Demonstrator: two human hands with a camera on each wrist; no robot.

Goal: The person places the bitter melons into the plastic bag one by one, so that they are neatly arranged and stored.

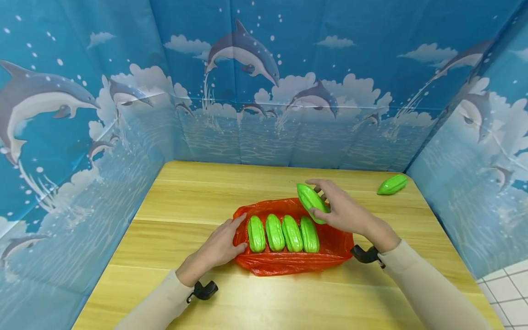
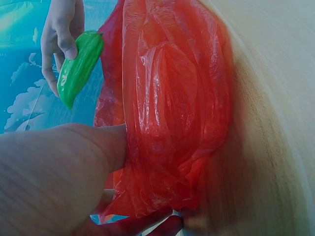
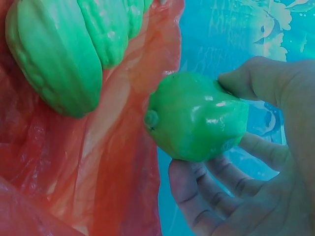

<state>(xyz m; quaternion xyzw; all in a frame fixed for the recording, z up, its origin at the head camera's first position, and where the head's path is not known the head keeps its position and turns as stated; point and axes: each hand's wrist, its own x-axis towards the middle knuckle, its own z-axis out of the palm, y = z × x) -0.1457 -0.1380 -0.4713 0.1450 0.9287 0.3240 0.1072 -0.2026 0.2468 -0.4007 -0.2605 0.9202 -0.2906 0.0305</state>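
A red plastic bag (image 1: 288, 265) lies spread wide on the table, with several green, ridged bitter melons (image 1: 274, 233) in a row inside it. My right hand (image 1: 342, 208) holds another bitter melon (image 1: 311, 201) above the bag's far right part, thumb on one side and fingers on the other. In the right wrist view this bitter melon (image 3: 197, 115) shows its stem end, raised beside the red plastic. My left hand (image 1: 220, 243) holds the bag's left end. In the left wrist view its thumb (image 2: 115, 145) reaches behind the bag's edge, and its fingertips are partly hidden by red film.
One more bitter melon (image 1: 393, 184) lies at the table's far right corner. The wooden table (image 1: 185, 201) is walled at the back and sides by a blue dolphin-print sheet (image 1: 264, 137). White floor tiles (image 1: 511, 288) show at the lower right.
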